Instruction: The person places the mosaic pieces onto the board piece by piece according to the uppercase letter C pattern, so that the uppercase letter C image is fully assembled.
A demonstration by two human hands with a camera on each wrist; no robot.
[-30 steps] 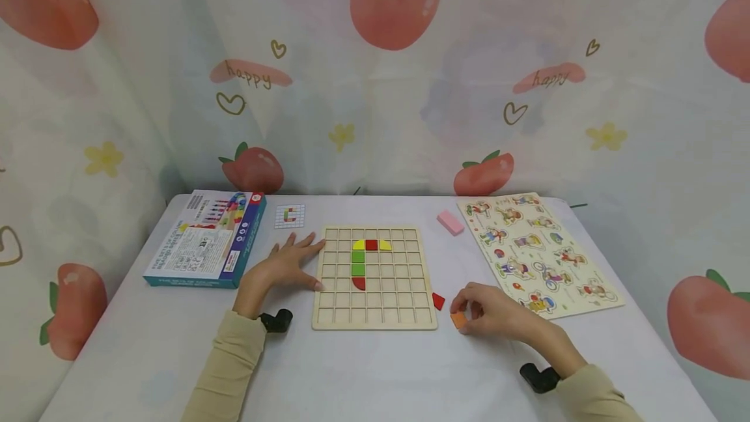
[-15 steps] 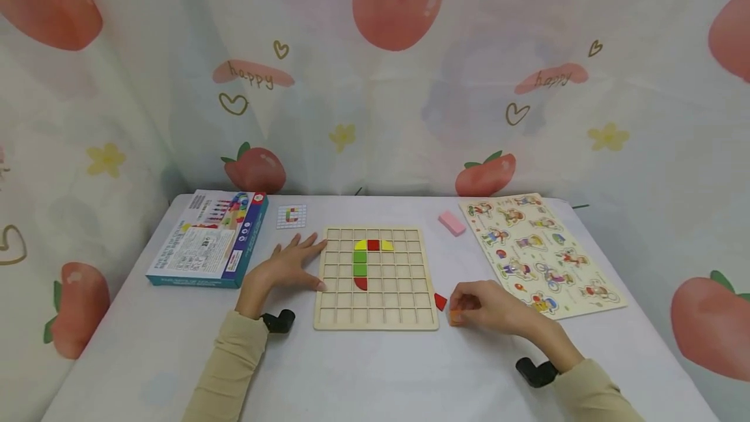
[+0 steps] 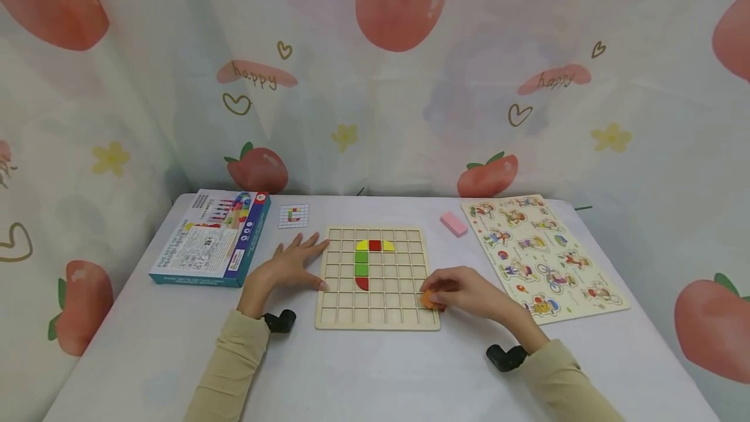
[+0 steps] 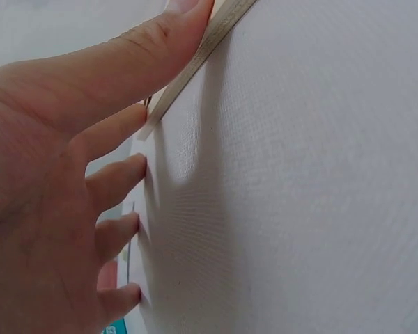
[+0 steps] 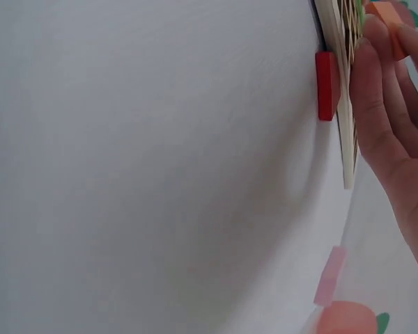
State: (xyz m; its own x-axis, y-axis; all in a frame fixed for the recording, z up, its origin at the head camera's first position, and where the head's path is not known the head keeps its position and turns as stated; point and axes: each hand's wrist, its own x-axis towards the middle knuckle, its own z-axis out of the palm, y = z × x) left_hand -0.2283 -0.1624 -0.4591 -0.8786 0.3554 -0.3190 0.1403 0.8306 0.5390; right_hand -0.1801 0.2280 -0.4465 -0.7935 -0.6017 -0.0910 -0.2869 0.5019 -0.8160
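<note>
My right hand (image 3: pixel 467 291) pinches an orange block (image 3: pixel 428 300) between thumb and fingers, above the right edge of a wooden grid board (image 3: pixel 377 327). In the right wrist view, a red block (image 5: pixel 325 87) lies on the table against the board's side; my hand mostly hides it in the head view. Fingers spread, my left hand (image 3: pixel 282 274) rests at the board's left edge, its thumb touching the rim. Within the grid sit two yellow rounded pieces, a red square (image 3: pixel 375 245), green squares (image 3: pixel 362 264) and a red rounded piece (image 3: pixel 362 283).
Behind the board at left lies a small pattern card (image 3: pixel 293 216), with a blue-edged box (image 3: pixel 205 239) beside it. A pink block (image 3: pixel 454 224) and a wooden picture puzzle (image 3: pixel 536 253) lie to the right. Patterned cloth stands behind the table.
My right hand has lifted the orange block off the table and carried it left to the board's right edge. The left hand has stayed in place at the board.
</note>
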